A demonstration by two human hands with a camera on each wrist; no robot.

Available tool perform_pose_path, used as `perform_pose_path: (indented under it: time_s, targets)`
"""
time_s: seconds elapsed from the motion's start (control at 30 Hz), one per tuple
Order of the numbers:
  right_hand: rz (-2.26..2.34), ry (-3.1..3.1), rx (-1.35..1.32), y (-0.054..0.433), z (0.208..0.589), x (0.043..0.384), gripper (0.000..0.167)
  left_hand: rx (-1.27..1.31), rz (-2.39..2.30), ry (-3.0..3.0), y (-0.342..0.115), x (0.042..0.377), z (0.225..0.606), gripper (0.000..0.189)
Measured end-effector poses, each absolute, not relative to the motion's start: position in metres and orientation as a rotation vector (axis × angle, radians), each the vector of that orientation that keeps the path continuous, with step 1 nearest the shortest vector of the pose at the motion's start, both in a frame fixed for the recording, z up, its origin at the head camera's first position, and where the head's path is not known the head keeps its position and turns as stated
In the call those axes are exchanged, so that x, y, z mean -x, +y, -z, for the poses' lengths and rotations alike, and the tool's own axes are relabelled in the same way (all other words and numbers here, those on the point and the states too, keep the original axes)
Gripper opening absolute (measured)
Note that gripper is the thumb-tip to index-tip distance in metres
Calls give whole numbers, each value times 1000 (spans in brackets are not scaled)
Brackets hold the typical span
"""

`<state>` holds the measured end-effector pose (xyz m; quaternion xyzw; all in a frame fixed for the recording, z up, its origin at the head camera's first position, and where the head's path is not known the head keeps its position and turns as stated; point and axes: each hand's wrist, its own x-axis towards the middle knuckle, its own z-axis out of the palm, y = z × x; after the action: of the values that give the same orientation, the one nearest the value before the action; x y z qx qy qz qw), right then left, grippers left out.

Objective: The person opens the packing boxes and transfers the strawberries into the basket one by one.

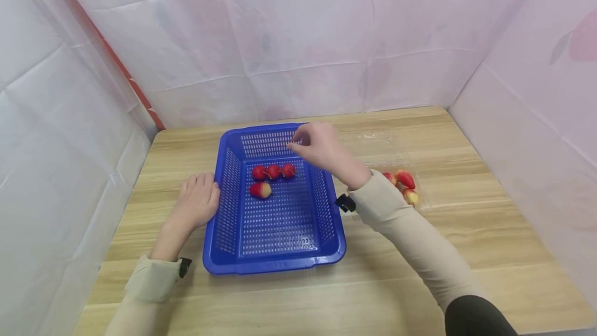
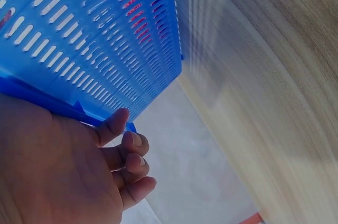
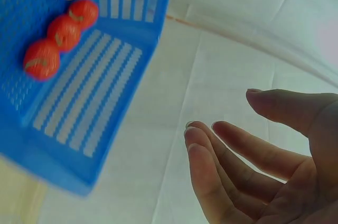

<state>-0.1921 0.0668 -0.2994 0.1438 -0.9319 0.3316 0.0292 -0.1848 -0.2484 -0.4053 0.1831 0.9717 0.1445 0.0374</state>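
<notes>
My left hand (image 1: 198,201) rests against the left rim of the blue plastic basket with lots of holes (image 1: 280,263), its fingers loose. My right hand (image 1: 322,147) is up over the far right corner of the basket, and there is a wide gap between my thumb and my bent fingers. Inside the basket, three small round red fruits with stems (image 1: 273,171) sit in a row. One red-and-yellow fruit (image 1: 259,190) lies nearer me. More red-and-yellow fruits (image 1: 405,179) lie in the clear plastic box (image 1: 422,195) to the right, partly behind my sleeve (image 1: 410,232).
</notes>
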Motion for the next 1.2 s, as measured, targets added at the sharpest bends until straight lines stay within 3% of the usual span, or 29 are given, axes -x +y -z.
perform_pose_path:
  time_s: [0.5, 0.8, 1.2]
  targets:
    - [-913, -2921, -135, 161, 318, 173, 26, -572, -398, 3006, -252, 184, 404, 30]
    - [-864, -2931, 16, 194, 340, 151, 23, -636, -371, 3049, -254, 182, 406, 28]
    - [-877, -3178, -243, 204, 373, 133, 22, -625, -343, 3065, -254, 181, 404, 26]
